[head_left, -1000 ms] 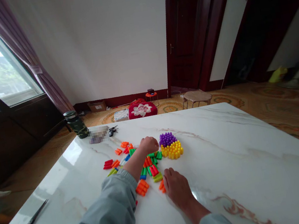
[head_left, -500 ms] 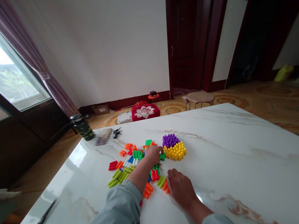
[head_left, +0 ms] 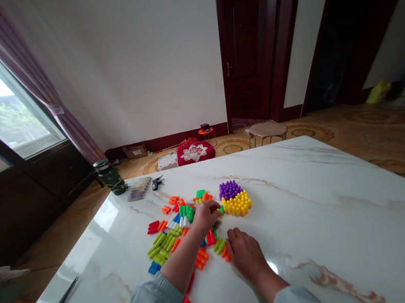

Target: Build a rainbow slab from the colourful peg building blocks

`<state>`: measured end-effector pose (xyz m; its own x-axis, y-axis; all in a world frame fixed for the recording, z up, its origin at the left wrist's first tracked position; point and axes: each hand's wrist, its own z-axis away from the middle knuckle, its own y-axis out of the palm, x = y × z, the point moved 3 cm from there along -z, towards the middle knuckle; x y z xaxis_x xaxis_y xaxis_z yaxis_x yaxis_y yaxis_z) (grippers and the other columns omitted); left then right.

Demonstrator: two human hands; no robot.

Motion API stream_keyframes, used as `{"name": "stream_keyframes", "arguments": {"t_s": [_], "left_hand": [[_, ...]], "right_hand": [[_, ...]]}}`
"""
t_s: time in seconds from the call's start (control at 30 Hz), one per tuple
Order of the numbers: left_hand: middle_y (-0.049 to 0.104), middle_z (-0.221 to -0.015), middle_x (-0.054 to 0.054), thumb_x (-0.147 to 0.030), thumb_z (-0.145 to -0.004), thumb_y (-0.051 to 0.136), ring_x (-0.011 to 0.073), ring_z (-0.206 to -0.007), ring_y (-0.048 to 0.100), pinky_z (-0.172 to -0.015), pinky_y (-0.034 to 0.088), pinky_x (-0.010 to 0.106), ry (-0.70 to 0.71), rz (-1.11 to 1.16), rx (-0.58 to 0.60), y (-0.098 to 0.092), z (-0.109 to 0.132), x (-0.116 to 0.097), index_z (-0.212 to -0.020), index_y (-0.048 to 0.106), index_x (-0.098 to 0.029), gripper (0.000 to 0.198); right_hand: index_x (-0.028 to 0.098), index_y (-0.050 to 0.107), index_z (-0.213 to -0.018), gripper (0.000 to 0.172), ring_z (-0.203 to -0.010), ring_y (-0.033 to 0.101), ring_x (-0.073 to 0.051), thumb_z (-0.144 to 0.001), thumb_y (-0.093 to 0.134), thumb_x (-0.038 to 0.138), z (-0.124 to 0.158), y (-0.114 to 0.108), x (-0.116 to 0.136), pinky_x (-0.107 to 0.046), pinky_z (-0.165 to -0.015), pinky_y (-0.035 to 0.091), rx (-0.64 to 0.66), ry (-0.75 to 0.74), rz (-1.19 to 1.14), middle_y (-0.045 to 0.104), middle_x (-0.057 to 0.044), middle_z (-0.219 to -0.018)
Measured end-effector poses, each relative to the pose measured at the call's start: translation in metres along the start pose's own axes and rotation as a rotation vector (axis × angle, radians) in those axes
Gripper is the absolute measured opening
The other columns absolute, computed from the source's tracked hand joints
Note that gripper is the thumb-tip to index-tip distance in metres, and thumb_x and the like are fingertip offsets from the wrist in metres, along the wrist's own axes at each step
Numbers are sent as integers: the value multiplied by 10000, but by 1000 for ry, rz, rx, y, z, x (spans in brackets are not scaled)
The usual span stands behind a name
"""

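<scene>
The left hand is pinching a green piece beside upright yellow pieces on the counter, a light grip probably sparing them knocks; whether the right hand is holding anything, I cannot tell.

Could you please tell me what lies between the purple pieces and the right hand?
In the head view, the yellow pieces lie right beside the purple pieces, then white tabletop up to the right hand.
</scene>
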<state>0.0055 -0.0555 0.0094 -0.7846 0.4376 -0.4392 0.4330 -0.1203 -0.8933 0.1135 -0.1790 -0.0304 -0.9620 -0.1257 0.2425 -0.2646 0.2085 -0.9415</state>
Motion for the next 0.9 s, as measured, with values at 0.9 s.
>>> {"name": "stream_keyframes", "arguments": {"t_s": [0.9], "left_hand": [[632,-768,-21,-39,-668,605,104,-679,592,-660,475,216,-106,252,-148,41,0,-6,-961,601,-172,322]], "right_hand": [[191,530,-904,140,-777,598,-164,-945,397,208,0,-2,0,-271,-630,342,10,5,1,614,-45,-888]]}}
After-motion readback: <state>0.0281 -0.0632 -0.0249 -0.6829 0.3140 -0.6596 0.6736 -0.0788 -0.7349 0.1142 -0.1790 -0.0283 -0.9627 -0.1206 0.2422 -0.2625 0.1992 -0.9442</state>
